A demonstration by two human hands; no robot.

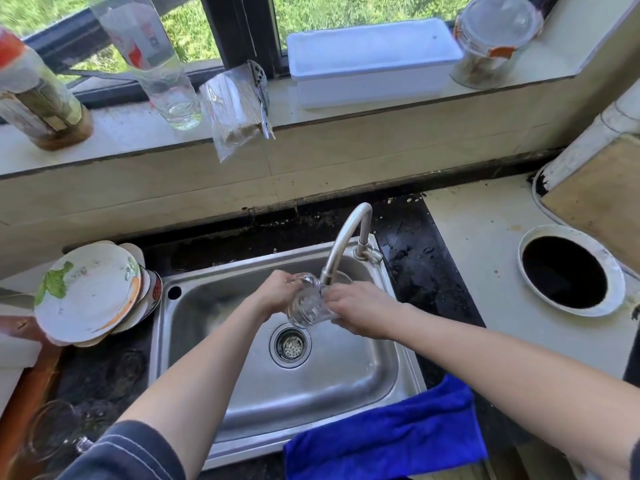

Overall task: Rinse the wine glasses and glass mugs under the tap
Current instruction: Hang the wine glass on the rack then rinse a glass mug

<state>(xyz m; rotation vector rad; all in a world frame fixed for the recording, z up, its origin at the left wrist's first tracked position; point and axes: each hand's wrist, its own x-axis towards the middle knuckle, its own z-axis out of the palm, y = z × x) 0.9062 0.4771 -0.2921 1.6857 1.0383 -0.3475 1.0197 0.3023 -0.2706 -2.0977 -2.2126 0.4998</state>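
A clear glass mug is held over the steel sink, tilted, its mouth up against the spout of the curved tap and its base pointing near and left, above the drain. The left hand grips the mug's handle with curled fingers. The right hand is wrapped round the mug's body from the right side. Both hands are clamped on this 1 mug, close together.

On the dark table left of the sink leans a stack of plates. In the near left corner stands 1 wine glass, partly cut off by the frame edge. A blue cloth hangs over the sink's near right rim. Far back, the windowsill carries a white box.
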